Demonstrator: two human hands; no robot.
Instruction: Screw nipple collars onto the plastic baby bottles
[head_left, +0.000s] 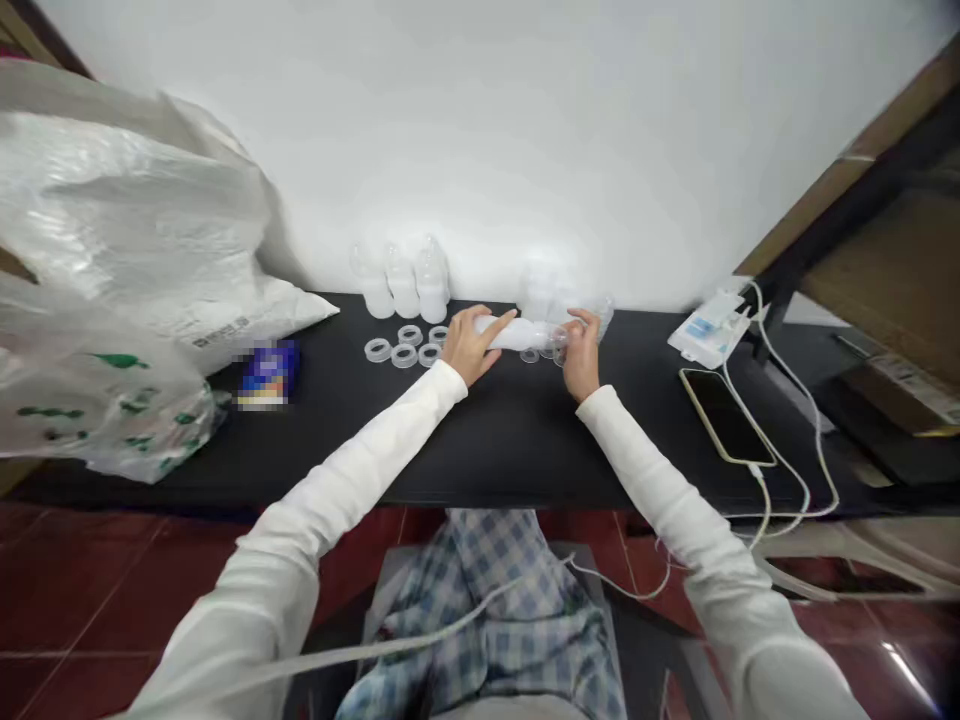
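Note:
A white, translucent baby bottle (510,334) lies sideways between my hands above the black table. My left hand (466,345) is wrapped round its left end. At the other end, the fingers of my right hand (582,358) close on a clear dome-shaped cap (556,338). Whether the cap is seated on the bottle I cannot tell. Several white plastic rings (403,356) lie left of my left hand, and more clear rings (529,355) lie below the bottle. Behind them, several capped bottles (403,285) stand upright by the wall. More clear pieces (551,288), blurred, are behind my right hand.
Large white plastic bags (135,220) bulge over the table's left side, with a blue packet (271,375) beside them. On the right lie a phone (727,418) with a white cable (814,420) and a white power strip (711,325). A white cord crosses my lap.

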